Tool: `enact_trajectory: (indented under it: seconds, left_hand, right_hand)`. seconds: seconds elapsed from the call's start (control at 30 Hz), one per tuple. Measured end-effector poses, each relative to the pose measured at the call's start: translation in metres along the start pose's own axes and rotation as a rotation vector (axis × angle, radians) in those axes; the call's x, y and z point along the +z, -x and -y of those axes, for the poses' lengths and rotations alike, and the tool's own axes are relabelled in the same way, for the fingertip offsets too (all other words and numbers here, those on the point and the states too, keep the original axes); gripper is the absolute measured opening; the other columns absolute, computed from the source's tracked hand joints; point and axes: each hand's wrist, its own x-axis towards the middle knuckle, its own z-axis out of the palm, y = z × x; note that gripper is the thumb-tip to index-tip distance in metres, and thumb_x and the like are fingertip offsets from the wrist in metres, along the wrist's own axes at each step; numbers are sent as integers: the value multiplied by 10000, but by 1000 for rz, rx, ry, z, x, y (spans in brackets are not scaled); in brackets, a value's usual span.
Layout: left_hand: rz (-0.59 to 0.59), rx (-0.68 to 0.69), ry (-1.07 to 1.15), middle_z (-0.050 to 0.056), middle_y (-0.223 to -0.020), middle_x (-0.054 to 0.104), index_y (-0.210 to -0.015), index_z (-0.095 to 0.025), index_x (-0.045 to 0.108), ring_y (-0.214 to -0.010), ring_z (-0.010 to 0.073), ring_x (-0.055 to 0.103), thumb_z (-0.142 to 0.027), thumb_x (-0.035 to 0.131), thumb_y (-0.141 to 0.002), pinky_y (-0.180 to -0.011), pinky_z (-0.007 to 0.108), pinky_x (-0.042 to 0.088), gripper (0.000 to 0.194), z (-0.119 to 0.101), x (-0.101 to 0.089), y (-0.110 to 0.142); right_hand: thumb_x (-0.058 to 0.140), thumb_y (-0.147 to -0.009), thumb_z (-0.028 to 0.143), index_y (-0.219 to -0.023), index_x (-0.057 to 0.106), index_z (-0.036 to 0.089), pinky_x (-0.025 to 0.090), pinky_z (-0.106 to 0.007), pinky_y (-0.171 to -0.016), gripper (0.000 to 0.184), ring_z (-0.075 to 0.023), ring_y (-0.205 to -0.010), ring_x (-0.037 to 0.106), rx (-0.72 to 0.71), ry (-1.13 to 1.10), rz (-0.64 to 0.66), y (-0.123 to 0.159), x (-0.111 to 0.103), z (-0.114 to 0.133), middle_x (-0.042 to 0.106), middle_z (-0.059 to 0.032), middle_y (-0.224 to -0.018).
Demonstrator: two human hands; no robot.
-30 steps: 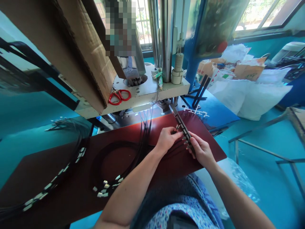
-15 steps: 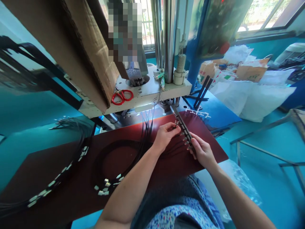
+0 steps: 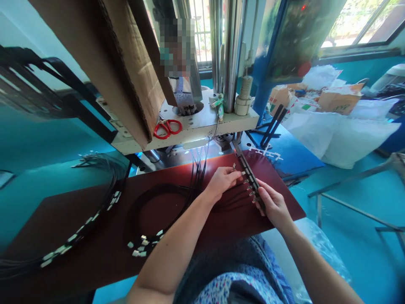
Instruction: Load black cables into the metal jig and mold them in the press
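My right hand [image 3: 274, 203] is closed around the near end of a long, dark slotted metal bar [image 3: 246, 168], which slants away from me over the table. Several small metal connector ends [image 3: 250, 193] stick out along its left side, with thin black cables [image 3: 229, 202] trailing left from them. At the bar's left edge, my left hand [image 3: 224, 180] pinches a small pale cable connector [image 3: 243, 173] between thumb and fingertips. Another small metal piece [image 3: 234, 166] shows just beyond those fingers. How far the pinched connector sits in a slot I cannot tell.
A dark red table [image 3: 177, 207] carries coiled black cables [image 3: 148, 189] and cable bundles with white connectors [image 3: 68, 244]. Behind it stands a press [image 3: 202, 120] with red-handled scissors [image 3: 168, 128] on its plate. White sprue pieces [image 3: 266, 152] lie on the blue surface [image 3: 300, 147] at right.
The whole view has shifted slightly, so the scene sits lower and further right. My left fingers have shifted at the bar, and a pale connector now shows at their tips. My right hand keeps its grip.
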Motion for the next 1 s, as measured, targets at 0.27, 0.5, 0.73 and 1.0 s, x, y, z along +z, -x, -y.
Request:
enact_trajectory:
  seconds: [0.27, 0.5, 0.73, 1.0]
  left_hand:
    - [-181, 163, -161, -42, -479, 433, -563, -147, 536, -463, 67, 352, -335, 548, -690, -474, 212, 247, 227, 17, 2, -6]
    - [-247, 218, -199, -41, -502, 458, -556, -153, 516, -492, 78, 375, -325, 529, -712, -498, 214, 279, 232, 27, 2, -7]
    - [-75, 115, 147, -46, -523, 476, -702, -145, 558, -472, 55, 396, -402, 633, -672, -470, 187, 290, 269, 14, -4, -2]
    - [-151, 71, 120, -31, -586, 503, -650, -141, 533, -515, 63, 413, -380, 627, -654, -504, 203, 300, 257, 11, -11, -7]
  right_hand:
    - [426, -885, 467, -1295, 468, 142, 329, -188, -329, 526, -78, -370, 396, -63, 179, 15, 1, 4, 3, 470, 45, -511]
    - [366, -908, 445, -1295, 466, 113, 358, -201, -355, 519, -85, -367, 420, -166, 414, 17, 2, 11, 6, 476, 40, -508]
    - [459, -851, 508, -1242, 517, 136, 305, -188, -317, 543, -76, -353, 380, -20, 128, -19, -1, 7, 8, 472, 47, -491]
    - [492, -841, 502, -1244, 510, 148, 296, -182, -318, 537, -76, -362, 381, 7, 55, 6, 0, 2, 1, 478, 47, -491]
